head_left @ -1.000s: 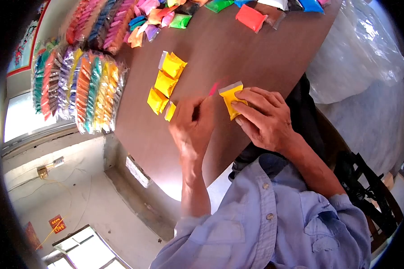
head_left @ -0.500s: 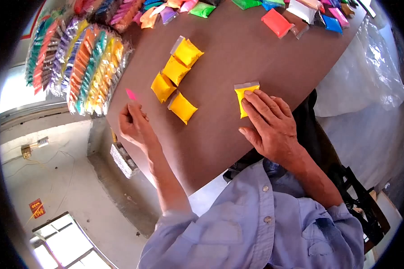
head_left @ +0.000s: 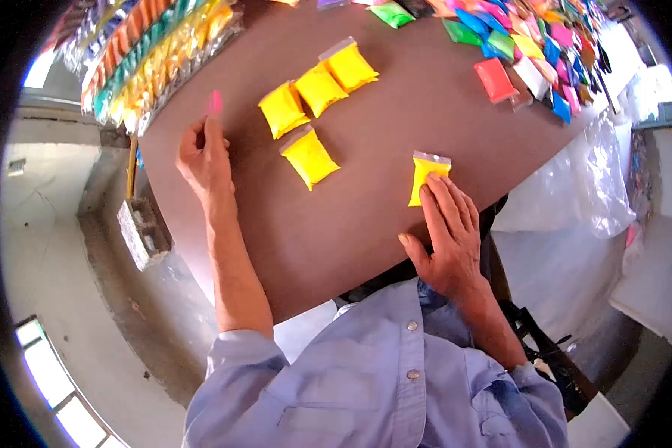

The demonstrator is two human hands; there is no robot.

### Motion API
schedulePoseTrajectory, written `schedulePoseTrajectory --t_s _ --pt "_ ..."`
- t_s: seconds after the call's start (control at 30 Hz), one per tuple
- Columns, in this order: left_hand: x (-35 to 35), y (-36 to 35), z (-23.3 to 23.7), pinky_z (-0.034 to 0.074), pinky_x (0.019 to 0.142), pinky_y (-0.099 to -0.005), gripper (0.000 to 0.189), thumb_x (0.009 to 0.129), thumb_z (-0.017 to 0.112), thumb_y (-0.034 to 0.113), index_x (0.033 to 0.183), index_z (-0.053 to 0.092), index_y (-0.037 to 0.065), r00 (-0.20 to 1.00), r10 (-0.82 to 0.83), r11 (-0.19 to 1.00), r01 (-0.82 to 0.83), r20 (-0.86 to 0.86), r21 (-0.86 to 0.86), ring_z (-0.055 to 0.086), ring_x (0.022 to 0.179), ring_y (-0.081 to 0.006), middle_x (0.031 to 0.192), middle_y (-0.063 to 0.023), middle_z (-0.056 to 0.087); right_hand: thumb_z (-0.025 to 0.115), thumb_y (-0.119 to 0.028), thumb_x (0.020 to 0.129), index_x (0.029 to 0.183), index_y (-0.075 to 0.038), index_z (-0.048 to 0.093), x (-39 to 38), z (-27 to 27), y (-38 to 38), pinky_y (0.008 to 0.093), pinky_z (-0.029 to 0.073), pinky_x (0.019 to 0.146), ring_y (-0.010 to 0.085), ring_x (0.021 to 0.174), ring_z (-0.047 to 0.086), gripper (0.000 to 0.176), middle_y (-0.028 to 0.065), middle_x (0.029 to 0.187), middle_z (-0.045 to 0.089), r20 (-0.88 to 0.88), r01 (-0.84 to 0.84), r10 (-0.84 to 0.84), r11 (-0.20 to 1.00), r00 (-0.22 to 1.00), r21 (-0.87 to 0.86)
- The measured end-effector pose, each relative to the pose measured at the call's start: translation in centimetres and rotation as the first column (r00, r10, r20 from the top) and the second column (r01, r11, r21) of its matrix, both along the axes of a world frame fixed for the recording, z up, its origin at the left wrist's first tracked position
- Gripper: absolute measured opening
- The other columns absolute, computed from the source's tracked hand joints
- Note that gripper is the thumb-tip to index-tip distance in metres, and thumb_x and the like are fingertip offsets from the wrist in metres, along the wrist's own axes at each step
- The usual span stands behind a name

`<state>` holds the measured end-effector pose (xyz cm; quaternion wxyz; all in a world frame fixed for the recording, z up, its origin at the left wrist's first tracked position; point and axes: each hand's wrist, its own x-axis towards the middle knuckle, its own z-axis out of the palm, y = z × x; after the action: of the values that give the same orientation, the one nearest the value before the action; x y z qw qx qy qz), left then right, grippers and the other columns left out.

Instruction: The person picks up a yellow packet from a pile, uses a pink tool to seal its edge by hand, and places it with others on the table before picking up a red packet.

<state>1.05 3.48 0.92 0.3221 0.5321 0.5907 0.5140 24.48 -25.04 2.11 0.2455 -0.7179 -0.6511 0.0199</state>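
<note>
Left hand [head_left: 207, 158]: grip closed, fingertips pinching a thin, bright pink piece [head_left: 215, 103] above the smooth brown worktop [head_left: 239, 224]. Right hand [head_left: 452, 243]: grip loose, fingers resting flat on a soft yellow packet [head_left: 421, 179] with a clear plastic edge. Four plump, roughly rectangular yellow packets [head_left: 310, 155] lie between the hands.

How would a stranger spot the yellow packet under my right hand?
On the big brown table, find the person's right hand. Its fingers rest on a yellow packet with a pale strip along the far end. Four other yellow packets lie grouped to its left, and neither hand touches them.
</note>
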Motion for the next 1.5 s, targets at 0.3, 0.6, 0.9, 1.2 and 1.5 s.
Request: schedulePoseTrajectory --t_s 0.3,0.6,0.9,1.2,1.5 --pt "-0.4 0.1 -0.1 0.041 0.055 -0.0210 0.028 0.095 0.075 0.026 0.105 0.073 0.001 0.998 -0.061 0.998 0.061 -0.007 -0.005 0.054 0.064 -0.0056 0.078 -0.0007 0.066 0.069 -0.037 0.091 0.146 0.004 0.049 0.4 0.0 1.0 0.0520 0.032 0.116 0.0400 0.141 0.044 0.071 0.0224 0.154 0.045 0.038 0.050 -0.046 0.994 0.998 -0.095" --pt "-0.3 0.2 -0.6 0.043 0.060 -0.0215 0.026 0.095 0.075 0.027 0.105 0.075 0.002 0.997 -0.064 0.998 0.065 -0.050 0.008 0.054 0.068 -0.0054 0.083 -0.0005 0.069 0.071 -0.033 0.090 0.142 0.003 0.054 1.0 0.1 0.7 0.0501 0.033 0.116 0.0378 0.140 0.047 0.065 0.0201 0.152 0.048 0.026 0.027 -0.025 0.997 0.999 -0.066" --pt "-0.1 -0.1 0.0 0.043 0.059 -0.0236 0.027 0.094 0.074 0.027 0.098 0.075 0.000 0.998 -0.048 0.999 0.048 -0.043 0.015 0.054 0.065 -0.0056 0.073 0.0004 0.064 0.068 -0.041 0.093 0.144 0.003 0.052 0.9 0.7 0.4 0.0524 0.031 0.117 0.0386 0.143 0.043 0.069 0.0212 0.154 0.045 0.019 -0.020 0.021 0.997 1.000 -0.071" --pt "0.2 0.1 0.1 0.041 0.057 -0.0235 0.028 0.093 0.075 0.029 0.098 0.076 0.001 0.992 -0.046 0.997 0.052 -0.117 0.051 0.053 0.063 -0.0057 0.071 0.0004 0.062 0.069 -0.034 0.093 0.140 0.004 0.055 1.0 -0.1 1.1 0.0504 0.032 0.117 0.0372 0.140 0.046 0.062 0.0205 0.151 0.049 0.026 -0.009 0.010 0.999 1.000 -0.053" --pt "-0.1 -0.2 0.0 0.042 0.059 -0.0238 0.028 0.093 0.074 0.028 0.099 0.075 0.000 0.995 -0.041 0.998 0.045 -0.093 0.039 0.054 0.065 -0.0060 0.072 -0.0002 0.063 0.072 -0.033 0.090 0.140 0.003 0.055 0.3 0.4 0.0 0.0511 0.031 0.118 0.0368 0.141 0.045 0.063 0.0201 0.151 0.049 -0.040 0.021 -0.022 0.999 0.999 -0.045"
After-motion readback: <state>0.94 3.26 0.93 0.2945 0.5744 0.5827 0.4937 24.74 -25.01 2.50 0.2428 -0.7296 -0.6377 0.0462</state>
